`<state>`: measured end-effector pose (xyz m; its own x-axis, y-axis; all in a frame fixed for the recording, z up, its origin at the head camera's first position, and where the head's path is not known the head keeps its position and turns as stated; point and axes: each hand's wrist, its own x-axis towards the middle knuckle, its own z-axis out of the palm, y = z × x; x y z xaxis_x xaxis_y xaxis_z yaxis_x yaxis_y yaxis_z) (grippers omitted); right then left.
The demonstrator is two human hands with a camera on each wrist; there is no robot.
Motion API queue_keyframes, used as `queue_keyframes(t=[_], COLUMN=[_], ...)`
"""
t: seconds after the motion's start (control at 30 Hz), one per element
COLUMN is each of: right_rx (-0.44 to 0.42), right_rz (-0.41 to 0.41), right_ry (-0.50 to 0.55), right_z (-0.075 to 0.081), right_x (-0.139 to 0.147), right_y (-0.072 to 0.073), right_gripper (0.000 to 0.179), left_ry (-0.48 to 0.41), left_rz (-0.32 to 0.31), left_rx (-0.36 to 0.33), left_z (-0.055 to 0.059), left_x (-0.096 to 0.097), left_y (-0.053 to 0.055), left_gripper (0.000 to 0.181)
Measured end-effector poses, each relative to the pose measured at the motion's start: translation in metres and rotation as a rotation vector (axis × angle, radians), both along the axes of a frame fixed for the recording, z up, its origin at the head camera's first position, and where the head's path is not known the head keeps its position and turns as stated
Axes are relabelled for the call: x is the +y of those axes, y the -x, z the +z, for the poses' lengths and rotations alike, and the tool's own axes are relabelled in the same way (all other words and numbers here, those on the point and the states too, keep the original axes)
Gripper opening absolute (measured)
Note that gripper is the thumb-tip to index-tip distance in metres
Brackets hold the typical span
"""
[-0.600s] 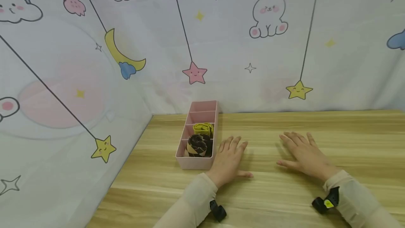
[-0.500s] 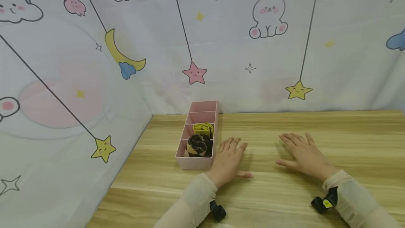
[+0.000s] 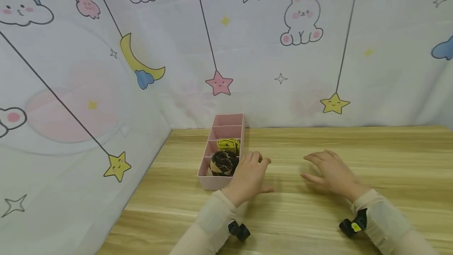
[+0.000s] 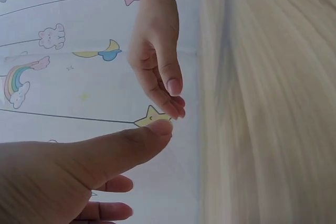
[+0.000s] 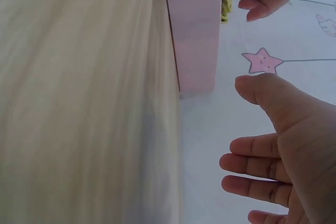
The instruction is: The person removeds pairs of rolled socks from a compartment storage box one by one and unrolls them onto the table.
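Two hands (image 3: pixel 247 177) (image 3: pixel 333 174) apart, pink divided box (image 3: pixel 227 132)

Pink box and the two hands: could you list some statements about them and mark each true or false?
1. The box holds a patterned roll and a yellow roll. True.
2. The left hand is nearer the box than the right hand. True.
3. The left hand grips the yellow roll. False: it holds nothing.
4. The right hand holds nothing. True.
5. The patterned roll lies at the box's far end. False: it lies at the near end.
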<state>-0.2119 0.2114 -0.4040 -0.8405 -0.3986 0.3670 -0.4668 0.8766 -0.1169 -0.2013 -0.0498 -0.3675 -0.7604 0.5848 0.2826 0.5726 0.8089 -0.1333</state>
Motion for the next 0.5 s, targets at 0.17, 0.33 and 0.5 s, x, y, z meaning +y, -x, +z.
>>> queue_keyframes(t=[0.17, 0.33, 0.5], right_rx=[0.019, -0.013, -0.012], right_rz=[0.028, 0.03, 0.047], right_ry=[0.022, 0.055, 0.06], right_z=[0.004, 0.008, 0.011], right_x=[-0.011, -0.021, -0.029], right_y=[0.003, 0.005, 0.007], right_gripper=[0.043, 0.04, 0.038], left_ry=[-0.01, -0.049, -0.073], left_rz=[0.007, 0.01, 0.031], left_rx=[-0.041, -0.113, -0.177], left_z=[0.013, 0.025, 0.034], left_x=[-0.009, -0.02, -0.03], left_y=[0.0, 0.001, 0.002], left_gripper=[0.067, 0.067, 0.067])
